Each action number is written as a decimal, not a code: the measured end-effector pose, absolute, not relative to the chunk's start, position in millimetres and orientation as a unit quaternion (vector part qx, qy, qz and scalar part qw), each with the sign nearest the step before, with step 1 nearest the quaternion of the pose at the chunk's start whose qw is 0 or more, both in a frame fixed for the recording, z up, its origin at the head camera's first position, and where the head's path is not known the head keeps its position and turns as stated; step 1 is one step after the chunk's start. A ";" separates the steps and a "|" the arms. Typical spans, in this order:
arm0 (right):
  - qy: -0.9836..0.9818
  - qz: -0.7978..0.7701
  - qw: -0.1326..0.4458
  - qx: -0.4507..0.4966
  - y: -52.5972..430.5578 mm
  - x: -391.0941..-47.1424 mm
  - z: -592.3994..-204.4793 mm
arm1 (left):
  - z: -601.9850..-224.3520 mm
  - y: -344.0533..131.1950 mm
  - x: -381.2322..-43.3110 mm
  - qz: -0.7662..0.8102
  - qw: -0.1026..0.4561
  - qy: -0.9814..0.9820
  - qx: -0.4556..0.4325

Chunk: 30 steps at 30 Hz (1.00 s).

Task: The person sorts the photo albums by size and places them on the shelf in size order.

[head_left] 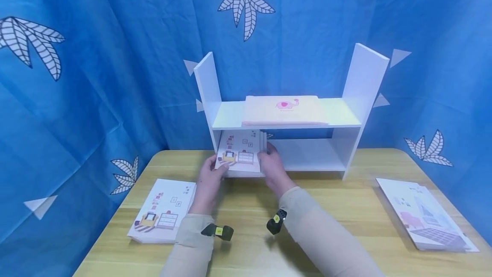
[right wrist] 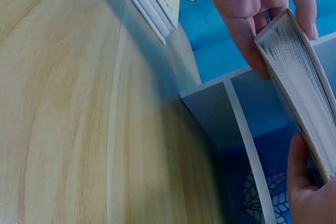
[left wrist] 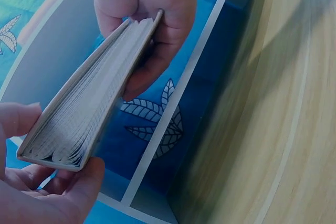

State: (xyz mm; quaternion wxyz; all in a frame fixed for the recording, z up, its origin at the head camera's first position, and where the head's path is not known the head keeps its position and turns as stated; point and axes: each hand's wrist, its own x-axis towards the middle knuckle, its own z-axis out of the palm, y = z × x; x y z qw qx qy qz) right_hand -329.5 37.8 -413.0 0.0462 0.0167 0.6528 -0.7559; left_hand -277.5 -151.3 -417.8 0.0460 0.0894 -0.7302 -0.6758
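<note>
A thick white hardback book (head_left: 240,151) with room furniture drawn on its cover is at the left end of the lower shelf (head_left: 307,153). Its near edge reaches the shelf's front. My left hand (head_left: 207,181) grips its near left corner, thumb on the cover. At its right side, my right hand (head_left: 273,168) holds the edge. In the left wrist view, page edges of the book (left wrist: 92,100) show between two covers, with a hand at each end. The right wrist view has the same book (right wrist: 299,82) tilted between both hands.
The white two-level shelf (head_left: 286,125) stands at the table's back, a pink elephant book (head_left: 284,110) lying on top. A stack of matching books (head_left: 163,210) lies at the table's left; other illustrated books (head_left: 424,215) lie at the right. A blue curtain (head_left: 292,33) hangs behind.
</note>
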 end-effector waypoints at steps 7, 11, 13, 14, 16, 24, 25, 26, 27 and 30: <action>0.655 -0.754 0.049 0.023 37.1 -331.4 -417.1 | -421.9 -153.8 -279.1 -0.683 0.052 -0.724 0.081; 0.661 -0.749 0.047 0.027 36.7 -334.5 -418.6 | -425.3 -153.1 -282.2 -0.686 0.062 -0.719 0.089; 0.666 -0.744 0.044 0.029 36.4 -337.0 -419.8 | -427.3 -152.3 -284.1 -0.685 0.068 -0.719 0.093; 0.669 -0.741 0.043 0.031 36.3 -338.2 -420.6 | -428.3 -151.7 -284.9 -0.684 0.071 -0.720 0.095; 0.680 -0.732 0.041 0.034 36.2 -340.6 -422.2 | -430.3 -150.5 -286.0 -0.679 0.073 -0.724 0.097; 0.740 -0.671 0.030 0.035 34.3 -344.7 -424.2 | -434.6 -146.3 -285.8 -0.686 0.082 -0.715 0.107; 0.747 -0.663 0.028 0.032 33.2 -344.5 -423.7 | -434.7 -146.3 -285.7 -0.689 0.086 -0.712 0.106; 0.754 -0.656 0.026 0.027 32.1 -344.4 -423.6 | -434.8 -146.3 -285.7 -0.689 0.090 -0.711 0.107; 0.761 -0.648 0.024 0.021 30.8 -344.3 -423.5 | -434.9 -146.3 -285.7 -0.688 0.094 -0.711 0.110; 0.784 -0.621 0.011 -0.007 27.2 -344.4 -424.6 | -436.0 -146.6 -286.3 -0.688 0.106 -0.709 0.113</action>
